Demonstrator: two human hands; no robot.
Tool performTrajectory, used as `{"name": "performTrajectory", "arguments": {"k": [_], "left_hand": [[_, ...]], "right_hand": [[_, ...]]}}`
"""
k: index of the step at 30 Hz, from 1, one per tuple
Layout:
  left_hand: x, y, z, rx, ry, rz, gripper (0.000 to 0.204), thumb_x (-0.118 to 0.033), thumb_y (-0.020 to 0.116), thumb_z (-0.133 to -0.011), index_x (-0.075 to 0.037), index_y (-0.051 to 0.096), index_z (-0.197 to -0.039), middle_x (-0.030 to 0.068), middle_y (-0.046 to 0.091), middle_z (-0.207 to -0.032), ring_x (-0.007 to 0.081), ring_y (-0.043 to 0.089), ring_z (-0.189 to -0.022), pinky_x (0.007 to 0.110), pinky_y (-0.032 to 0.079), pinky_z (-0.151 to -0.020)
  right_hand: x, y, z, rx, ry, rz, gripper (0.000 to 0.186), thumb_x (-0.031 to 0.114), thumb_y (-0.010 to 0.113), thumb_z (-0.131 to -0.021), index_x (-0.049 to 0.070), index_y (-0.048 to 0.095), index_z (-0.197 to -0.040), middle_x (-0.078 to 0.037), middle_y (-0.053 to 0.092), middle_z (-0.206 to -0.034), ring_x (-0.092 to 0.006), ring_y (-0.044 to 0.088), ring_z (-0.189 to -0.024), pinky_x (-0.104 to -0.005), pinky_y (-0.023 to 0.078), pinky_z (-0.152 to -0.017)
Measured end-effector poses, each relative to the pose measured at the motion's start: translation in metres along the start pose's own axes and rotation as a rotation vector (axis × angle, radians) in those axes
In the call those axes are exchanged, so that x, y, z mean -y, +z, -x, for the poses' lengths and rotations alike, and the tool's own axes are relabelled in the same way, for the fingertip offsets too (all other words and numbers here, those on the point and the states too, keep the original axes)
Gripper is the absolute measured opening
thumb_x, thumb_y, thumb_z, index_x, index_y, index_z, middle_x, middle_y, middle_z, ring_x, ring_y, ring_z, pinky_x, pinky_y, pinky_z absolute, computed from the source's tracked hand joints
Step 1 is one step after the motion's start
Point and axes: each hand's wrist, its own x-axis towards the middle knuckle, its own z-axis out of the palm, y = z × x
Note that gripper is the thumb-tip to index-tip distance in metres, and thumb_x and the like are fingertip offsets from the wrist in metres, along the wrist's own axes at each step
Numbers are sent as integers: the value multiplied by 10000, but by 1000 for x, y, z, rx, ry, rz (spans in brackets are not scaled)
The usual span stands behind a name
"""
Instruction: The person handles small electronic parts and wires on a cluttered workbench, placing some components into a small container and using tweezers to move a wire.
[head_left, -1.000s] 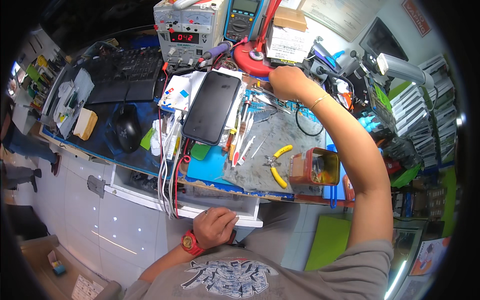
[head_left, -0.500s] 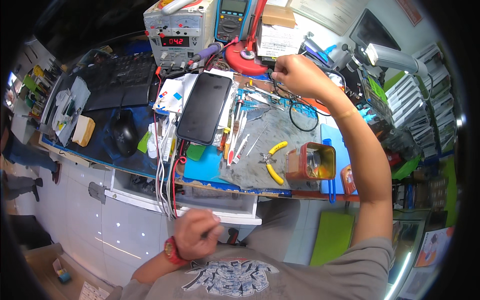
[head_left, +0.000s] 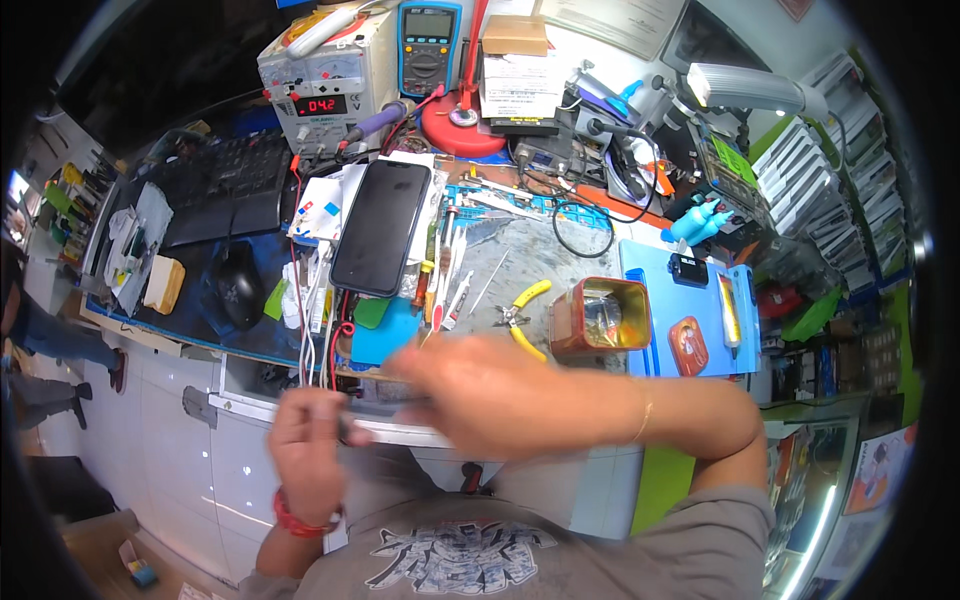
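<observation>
My left hand (head_left: pixel 308 440) is held low in front of the bench edge, a red band at its wrist. Its fingers are closed, and a small dark thing shows by the fingertips, too unclear to name. My right hand (head_left: pixel 480 395) stretches across the bench's front edge, just right of the left hand. It is smeared by motion, so its fingers cannot be read. Beyond the hands lies a large black smartphone (head_left: pixel 382 230) on papers. Yellow-handled cutting pliers (head_left: pixel 527 297) rest on the grey mat (head_left: pixel 500 345), left of a red square tin (head_left: pixel 567 325).
A power supply (head_left: pixel 325 75), a blue multimeter (head_left: pixel 428 60) and a red round lamp base (head_left: pixel 455 133) stand at the back. At left are a keyboard (head_left: pixel 240 165) and mouse (head_left: pixel 237 285). White and red cables (head_left: pixel 312 345) hang over the open drawer.
My right hand has come back from the far side of the bench to the front edge, beside my left hand. The left hand has shifted left. The view has shifted slightly.
</observation>
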Motion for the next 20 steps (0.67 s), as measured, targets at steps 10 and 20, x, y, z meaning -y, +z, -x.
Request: {"name": "performTrajectory", "arguments": {"k": [10, 20], "left_hand": [[-38, -254, -106, -767, 300, -636, 362, -314, 508, -1106, 7, 653, -1190, 39, 618, -906, 85, 560, -711, 259, 522, -712], [-76, -397, -157, -833, 353, -1011, 410, -399, 538, -1080, -37, 676, -1210, 41, 608, -800, 136, 557, -700, 306, 495, -735]], "right_hand": [[-194, -129, -104, -102, 530, 690, 370, 317, 696, -931, -35, 746, -1034, -248, 732, -1084, -412, 715, -1018, -459, 576, -884], [-170, -103, -137, -185, 748, 653, 525, 383, 805, -842, 33, 714, -1223, -174, 726, -1224, -352, 701, -1145, -447, 577, -953]]}}
